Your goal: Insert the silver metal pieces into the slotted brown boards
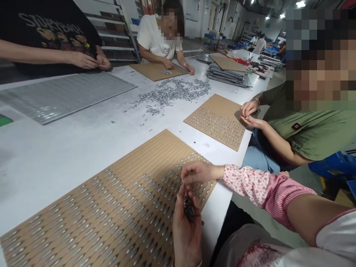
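Note:
A large brown slotted board [111, 207] lies in front of me, most of its slots filled with small silvery metal pieces. My left hand [187, 230] is cupped palm up over its near right edge, holding a small heap of those metal pieces [189, 208]. My right hand [198, 172] hovers just above it, fingers pinched together over the heap; what the fingertips hold is too small to make out.
A loose pile of metal pieces [172, 92] lies mid-table. A person at right works at a smaller slotted board [219, 120]. Another sits at a far board [158, 70]. A third person's hands are at top left by a grey sheet [63, 94]. Stacked sheets [228, 74] sit far right.

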The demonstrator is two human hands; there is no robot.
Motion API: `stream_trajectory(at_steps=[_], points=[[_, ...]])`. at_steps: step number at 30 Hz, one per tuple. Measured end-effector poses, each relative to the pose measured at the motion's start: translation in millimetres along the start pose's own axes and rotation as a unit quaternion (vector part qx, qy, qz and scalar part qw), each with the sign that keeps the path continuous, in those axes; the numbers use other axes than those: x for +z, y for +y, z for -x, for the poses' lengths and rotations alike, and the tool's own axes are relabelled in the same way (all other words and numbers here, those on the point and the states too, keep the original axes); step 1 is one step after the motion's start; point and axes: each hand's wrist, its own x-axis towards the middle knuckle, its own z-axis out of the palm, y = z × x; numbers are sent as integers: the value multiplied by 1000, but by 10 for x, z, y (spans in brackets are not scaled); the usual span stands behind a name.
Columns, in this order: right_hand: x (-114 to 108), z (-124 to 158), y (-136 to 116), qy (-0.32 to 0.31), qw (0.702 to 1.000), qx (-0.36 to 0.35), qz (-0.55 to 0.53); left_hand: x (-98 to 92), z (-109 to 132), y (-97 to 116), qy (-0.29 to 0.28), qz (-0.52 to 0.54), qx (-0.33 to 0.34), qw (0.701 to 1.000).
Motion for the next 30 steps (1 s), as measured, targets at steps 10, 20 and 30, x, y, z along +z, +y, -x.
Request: stream_trajectory(at_steps=[10,20,30], points=[[-602,-379,411,167,935,69,304,-31,13,38,-16,1,-43,999],[-484,-403,460,186,908,57,371,-34,4,-17,-5,-31,-5,999],[-38,59,-90,-90,995,-2,31,-107,-63,-43,-19,-62,24,998]])
